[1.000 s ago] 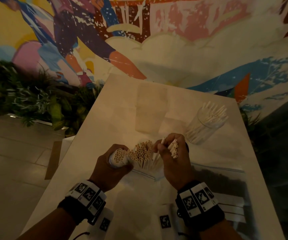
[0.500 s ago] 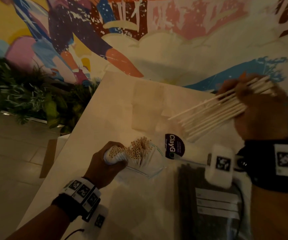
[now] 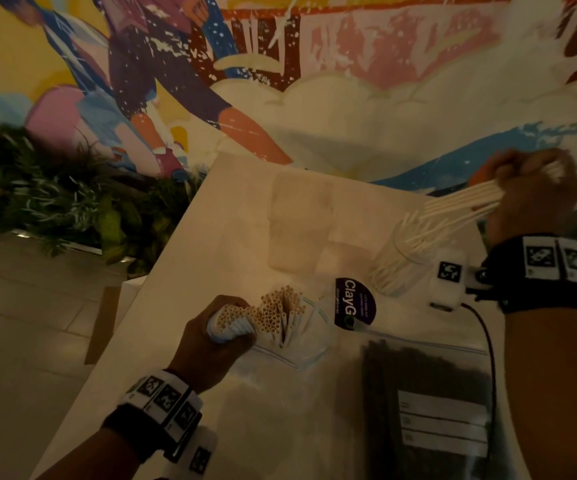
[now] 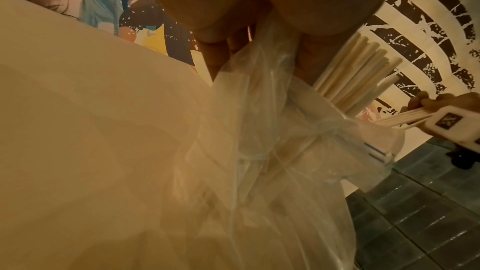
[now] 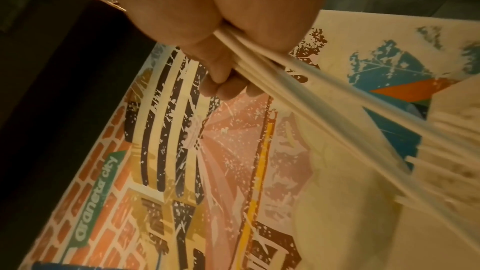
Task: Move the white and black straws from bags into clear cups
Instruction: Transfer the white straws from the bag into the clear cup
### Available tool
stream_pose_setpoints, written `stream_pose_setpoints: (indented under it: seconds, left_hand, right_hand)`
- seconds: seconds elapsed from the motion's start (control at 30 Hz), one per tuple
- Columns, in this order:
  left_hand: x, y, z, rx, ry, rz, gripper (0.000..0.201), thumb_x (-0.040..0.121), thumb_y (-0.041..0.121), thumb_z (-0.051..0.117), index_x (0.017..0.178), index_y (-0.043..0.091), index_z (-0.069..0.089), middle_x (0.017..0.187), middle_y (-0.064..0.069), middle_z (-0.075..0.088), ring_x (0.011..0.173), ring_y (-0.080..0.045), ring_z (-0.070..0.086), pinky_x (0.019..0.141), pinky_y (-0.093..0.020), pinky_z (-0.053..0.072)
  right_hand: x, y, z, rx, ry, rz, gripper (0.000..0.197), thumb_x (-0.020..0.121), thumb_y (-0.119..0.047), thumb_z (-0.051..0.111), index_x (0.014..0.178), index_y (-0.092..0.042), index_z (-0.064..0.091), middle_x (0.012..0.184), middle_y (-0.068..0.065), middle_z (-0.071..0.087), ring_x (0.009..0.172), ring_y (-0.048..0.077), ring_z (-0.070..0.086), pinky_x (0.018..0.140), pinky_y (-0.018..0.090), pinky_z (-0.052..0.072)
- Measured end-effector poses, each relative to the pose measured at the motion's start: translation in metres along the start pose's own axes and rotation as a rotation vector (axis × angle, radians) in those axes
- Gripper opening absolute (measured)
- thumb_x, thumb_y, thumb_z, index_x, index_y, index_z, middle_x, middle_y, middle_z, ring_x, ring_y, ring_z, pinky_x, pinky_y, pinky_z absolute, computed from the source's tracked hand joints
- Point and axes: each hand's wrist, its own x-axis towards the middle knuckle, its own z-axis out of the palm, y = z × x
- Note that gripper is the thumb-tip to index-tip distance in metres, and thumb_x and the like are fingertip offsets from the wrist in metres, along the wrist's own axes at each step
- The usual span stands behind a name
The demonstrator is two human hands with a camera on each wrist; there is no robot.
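Below the right hand (image 3: 531, 192), whose grip clamps a white straw bundle (image 3: 460, 206), tips enter the clear cup (image 3: 397, 268); lower steeply before releasing. Left hand (image 3: 210, 344) holds bagged white straws (image 3: 276, 313) upright on the tabletop (image 3: 238, 230).

Dim interior with painted mural wall (image 3: 349, 98)
Pale table (image 3: 231, 216) before it; green plants (image 3: 55, 188), tiled floor (image 3: 20, 306) at left

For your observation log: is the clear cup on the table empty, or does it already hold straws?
It already holds straws: the clear cup is packed with white straws standing above its rim, while the right hand brings another bundle.
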Motion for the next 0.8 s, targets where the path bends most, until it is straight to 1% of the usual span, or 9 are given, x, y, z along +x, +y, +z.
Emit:
stream_pose_setpoints:
  seconds: [0.03,0.17,0.2,0.27,0.33,0.43,0.53,0.67,0.8]
  left_hand:
    - [0.000,0.003,-0.001,-0.015,-0.004,-0.011,0.037,0.064,0.043,0.072,0.098,0.038,0.057,0.093,0.013,0.066,0.085,-0.008,0.065,0.073,-0.024,0.053]
    - [0.001,-0.007,0.002,-0.055,0.025,0.023,0.035,0.064,0.041,0.073,0.096,0.038,0.058,0.092,0.011,0.066,0.084,-0.009,0.065,0.073,-0.022,0.052]
    - [0.001,-0.010,0.002,-0.048,0.031,0.023,0.036,0.064,0.039,0.075,0.096,0.038,0.059,0.092,0.009,0.066,0.086,-0.011,0.065,0.074,-0.023,0.053]
    - [-0.001,-0.013,0.002,-0.037,0.042,0.011,0.039,0.064,0.030,0.078,0.097,0.040,0.060,0.094,0.007,0.067,0.089,-0.013,0.065,0.077,-0.023,0.053]
    - [-0.002,-0.012,0.002,-0.024,0.053,0.019,0.046,0.064,0.021,0.076,0.095,0.050,0.058,0.096,0.012,0.066,0.086,-0.007,0.064,0.075,-0.014,0.050]
    - [-0.002,-0.011,0.003,-0.018,0.057,0.031,0.046,0.064,0.020,0.075,0.094,0.050,0.057,0.094,0.017,0.064,0.083,-0.003,0.063,0.070,-0.008,0.047]
    - [-0.003,-0.007,0.004,-0.051,0.062,0.030,0.043,0.064,0.018,0.074,0.092,0.046,0.057,0.092,0.018,0.066,0.080,-0.002,0.064,0.067,-0.009,0.048]
    - [-0.003,-0.005,0.004,-0.093,0.052,0.051,0.039,0.064,0.024,0.077,0.094,0.039,0.058,0.090,0.015,0.066,0.077,-0.003,0.064,0.067,-0.012,0.049]
    - [-0.003,-0.004,0.004,-0.130,0.072,0.054,0.035,0.061,0.039,0.072,0.094,0.038,0.059,0.089,0.015,0.066,0.078,-0.004,0.064,0.068,-0.013,0.050]
  right_hand:
    - [-0.012,0.001,0.016,0.060,-0.125,0.007,0.032,0.060,0.009,0.055,0.055,-0.022,0.051,0.062,0.009,0.044,0.063,0.020,0.058,0.065,0.032,0.039]
    - [0.004,0.031,-0.001,-0.113,-0.080,0.026,0.029,0.086,0.017,0.039,0.100,-0.007,0.048,0.060,0.006,0.050,0.055,0.013,0.060,0.056,0.023,0.045]
    - [0.012,0.032,-0.005,-0.133,-0.042,-0.043,0.031,0.086,0.019,0.038,0.099,-0.008,0.047,0.057,0.001,0.051,0.057,0.016,0.061,0.059,0.027,0.047]
    - [0.017,0.026,-0.009,-0.216,-0.013,-0.131,0.038,0.076,0.021,0.046,0.073,-0.014,0.058,0.055,-0.006,0.056,0.063,0.021,0.063,0.067,0.035,0.049]
    - [0.001,0.006,0.004,-0.233,-0.045,-0.156,0.044,0.067,0.017,0.052,0.058,-0.025,0.058,0.059,-0.006,0.061,0.065,0.019,0.063,0.065,0.034,0.051]
    - [-0.003,-0.008,0.016,-0.274,0.070,-0.229,0.024,0.069,0.005,0.052,0.069,-0.018,0.060,0.072,0.009,0.066,0.061,0.017,0.060,0.057,0.025,0.047]
    - [0.007,-0.013,0.023,-0.186,0.104,-0.300,0.024,0.066,0.005,0.050,0.071,-0.017,0.060,0.075,0.017,0.066,0.060,0.021,0.059,0.056,0.027,0.045]
    - [0.014,-0.001,0.023,-0.074,0.064,-0.272,0.037,0.058,0.011,0.049,0.058,-0.026,0.053,0.072,0.016,0.064,0.067,0.026,0.062,0.058,0.033,0.045]
    - [0.010,0.027,0.010,-0.076,-0.010,-0.167,0.041,0.058,0.015,0.050,0.054,-0.026,0.054,0.065,0.003,0.062,0.073,0.027,0.061,0.077,0.041,0.053]
